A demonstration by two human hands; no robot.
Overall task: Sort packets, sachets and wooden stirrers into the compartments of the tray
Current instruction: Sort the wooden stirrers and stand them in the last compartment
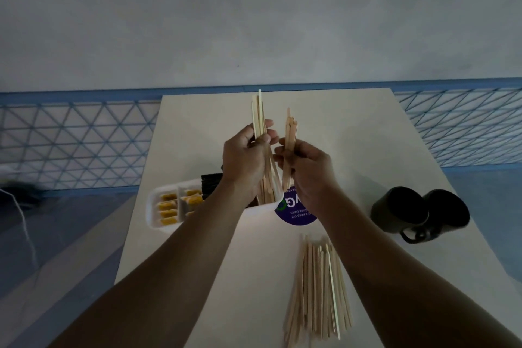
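Loose stirrers (319,288) lie at five o'clock. Left hand (245,155) grips a tall bundle (258,116), right hand (308,167) grips a smaller bundle (290,133), above the tray (152,206); mugs (418,212) at four o'clock.

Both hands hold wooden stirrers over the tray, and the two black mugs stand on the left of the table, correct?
No. The head view shows the two black mugs on the right of the table, not the left. The left hand and right hand do each hold wooden stirrers over the tray.
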